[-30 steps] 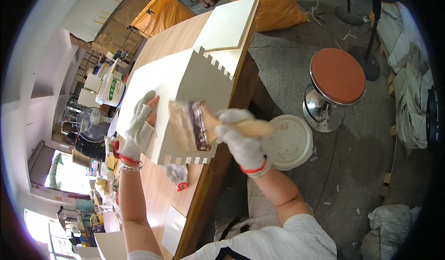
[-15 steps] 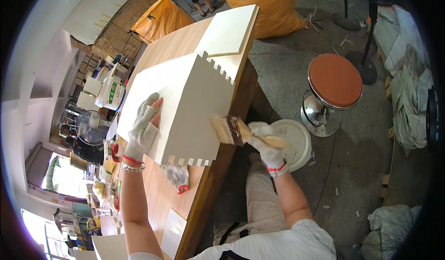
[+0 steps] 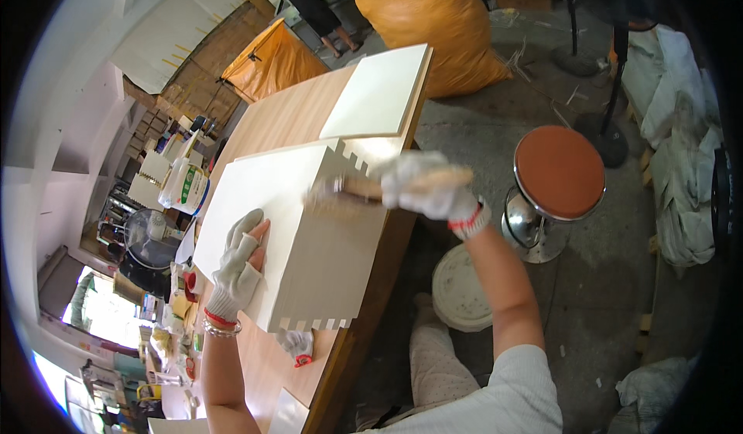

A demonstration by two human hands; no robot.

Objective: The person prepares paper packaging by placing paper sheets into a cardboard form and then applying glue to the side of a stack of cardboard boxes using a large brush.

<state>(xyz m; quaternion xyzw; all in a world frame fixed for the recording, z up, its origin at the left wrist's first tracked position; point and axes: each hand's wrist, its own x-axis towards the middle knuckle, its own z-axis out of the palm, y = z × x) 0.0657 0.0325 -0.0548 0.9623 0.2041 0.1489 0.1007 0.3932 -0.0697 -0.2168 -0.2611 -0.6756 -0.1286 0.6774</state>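
A thick stack of white sheets or boards [image 3: 329,256] lies on the wood-topped table [image 3: 272,118], its ends stepped like comb teeth. My left hand [image 3: 238,268], in a white glove with some bare fingertips, rests flat on top of the stack with its fingers stretched out. In my gloved right hand [image 3: 426,185] is a wide wooden-handled brush [image 3: 346,189], smeared by motion. Its bristles are at the upper edge of the stack's side, near the far notched end; whether they touch is too blurred to tell. A loose white glove [image 3: 296,346] lies by the stack's near end.
Below my right arm, a round whitish bucket [image 3: 462,288] stands on the floor. To its right is a stool [image 3: 559,172] with a red-brown seat. More white sheets [image 3: 378,92] lie at the table's far end. Orange sacks [image 3: 429,32] and a person [image 3: 313,8] are beyond.
My right hand has swung the brush up and away, from beside the stack's near side to its far upper edge. The view has tilted up. My left hand stays on the stack.
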